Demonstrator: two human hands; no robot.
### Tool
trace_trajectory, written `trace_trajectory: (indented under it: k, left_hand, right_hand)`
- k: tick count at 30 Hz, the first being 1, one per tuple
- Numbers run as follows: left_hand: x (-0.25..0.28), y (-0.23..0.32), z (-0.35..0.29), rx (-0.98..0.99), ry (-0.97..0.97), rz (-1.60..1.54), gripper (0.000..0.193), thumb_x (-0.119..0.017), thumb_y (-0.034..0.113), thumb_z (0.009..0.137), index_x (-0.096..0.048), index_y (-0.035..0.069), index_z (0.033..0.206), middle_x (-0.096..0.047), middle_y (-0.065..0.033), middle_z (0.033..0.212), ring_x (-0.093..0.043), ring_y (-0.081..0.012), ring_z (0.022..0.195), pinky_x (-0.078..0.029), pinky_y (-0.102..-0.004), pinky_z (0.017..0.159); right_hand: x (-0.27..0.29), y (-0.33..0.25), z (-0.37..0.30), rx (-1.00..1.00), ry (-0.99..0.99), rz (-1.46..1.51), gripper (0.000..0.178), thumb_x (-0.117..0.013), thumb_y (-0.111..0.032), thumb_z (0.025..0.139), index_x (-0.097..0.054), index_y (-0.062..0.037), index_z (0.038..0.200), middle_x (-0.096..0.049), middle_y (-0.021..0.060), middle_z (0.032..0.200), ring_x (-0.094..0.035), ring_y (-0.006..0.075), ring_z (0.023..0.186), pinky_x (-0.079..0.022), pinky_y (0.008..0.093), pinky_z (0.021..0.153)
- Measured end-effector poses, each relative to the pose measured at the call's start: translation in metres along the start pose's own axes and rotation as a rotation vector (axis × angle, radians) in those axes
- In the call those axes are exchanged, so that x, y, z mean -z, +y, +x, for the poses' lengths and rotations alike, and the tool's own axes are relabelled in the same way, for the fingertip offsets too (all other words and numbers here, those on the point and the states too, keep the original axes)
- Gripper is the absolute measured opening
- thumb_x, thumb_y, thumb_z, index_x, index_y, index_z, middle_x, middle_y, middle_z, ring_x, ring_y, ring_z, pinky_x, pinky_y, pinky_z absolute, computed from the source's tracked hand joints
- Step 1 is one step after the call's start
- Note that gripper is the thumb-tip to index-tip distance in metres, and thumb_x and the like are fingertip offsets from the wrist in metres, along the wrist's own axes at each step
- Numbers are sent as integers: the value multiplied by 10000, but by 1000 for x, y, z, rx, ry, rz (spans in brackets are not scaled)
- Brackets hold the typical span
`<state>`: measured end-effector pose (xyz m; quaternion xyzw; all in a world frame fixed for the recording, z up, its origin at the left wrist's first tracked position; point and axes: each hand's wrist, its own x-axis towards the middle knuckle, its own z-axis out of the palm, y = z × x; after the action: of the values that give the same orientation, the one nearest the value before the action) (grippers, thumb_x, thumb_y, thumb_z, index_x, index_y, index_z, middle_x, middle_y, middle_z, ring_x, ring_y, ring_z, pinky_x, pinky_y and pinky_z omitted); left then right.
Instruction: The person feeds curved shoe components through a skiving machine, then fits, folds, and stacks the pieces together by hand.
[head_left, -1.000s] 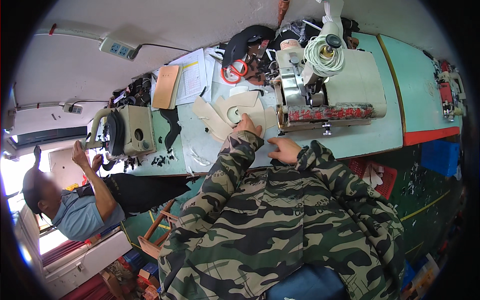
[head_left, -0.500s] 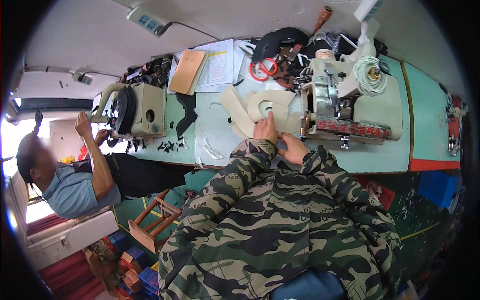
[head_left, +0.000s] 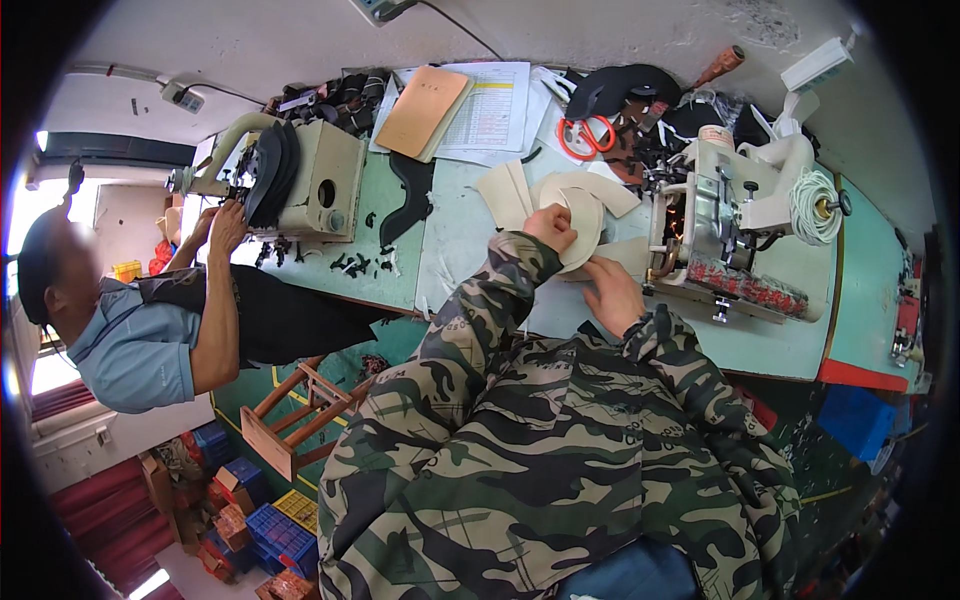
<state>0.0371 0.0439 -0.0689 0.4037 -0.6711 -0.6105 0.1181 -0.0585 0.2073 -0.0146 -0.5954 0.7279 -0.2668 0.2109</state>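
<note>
Several flat, cream, curved pieces lie overlapping on the pale green table. My left hand (head_left: 551, 228) is closed, fingers curled at the inner edge of a C-shaped cream piece (head_left: 588, 222), which seems pinched there. Exactly how the fingertips grip is hidden under the knuckles. Just to its right, below the same piece, my right hand (head_left: 614, 295) rests with its fingers apart and holds nothing. Another cream piece (head_left: 503, 193) lies flat to the left of the stack.
A cream machine (head_left: 745, 240) with a coil of white cord stands close on the right. Behind the pieces are red-handled scissors (head_left: 587, 138), papers and a tan notebook (head_left: 425, 108). At left, a co-worker (head_left: 150, 330) handles black curved parts at another machine (head_left: 305, 185).
My left hand has gone from pointing a finger onto the pieces to curling round one. My right hand has spread apart from it. The co-worker's raised hand has come down.
</note>
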Motion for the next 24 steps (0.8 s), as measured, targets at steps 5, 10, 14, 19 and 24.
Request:
trace_trajectory:
  k: [5,10,14,19,24]
  left_hand:
    - [34,-23,4,-155,337,356,176,-522,166,853,-612,59,959,-635,-107,703,-635,-177,597,-504,-292,603]
    - [185,-67,23,-29,959,802,295,-597,247,795,-595,16,979,-575,-206,945,-549,-353,905,-440,-437,792]
    - [215,-54,26,420,572,810,299,-621,284,770,-604,81,989,-564,-168,1005,-517,-327,996,-418,-423,876]
    - [227,-52,13,25,761,569,193,-653,191,764,-635,39,882,-658,-89,761,-626,-244,688,-493,-335,667]
    - [115,61,-66,-146,119,90,136,-639,55,788,-635,-16,904,-615,-11,782,-549,-72,709,-453,-214,658]
  right_hand:
    - [-5,10,2,73,-136,-119,387,-657,-142,680,-557,-33,1038,-555,142,1032,-524,328,984,-440,398,825]
    - [2,9,-13,-206,-213,42,335,-623,-208,744,-580,-23,1020,-623,150,921,-612,295,834,-484,387,725]
    - [0,12,-14,-265,-301,250,336,-616,-196,754,-589,1,1025,-651,147,888,-644,266,782,-503,343,699]
    - [10,10,-15,-265,-246,324,318,-616,-186,773,-584,25,1009,-648,159,837,-649,226,733,-502,313,672]
    - [34,-37,30,-406,-433,830,278,-606,-223,835,-603,28,955,-634,53,760,-610,121,672,-478,248,619]
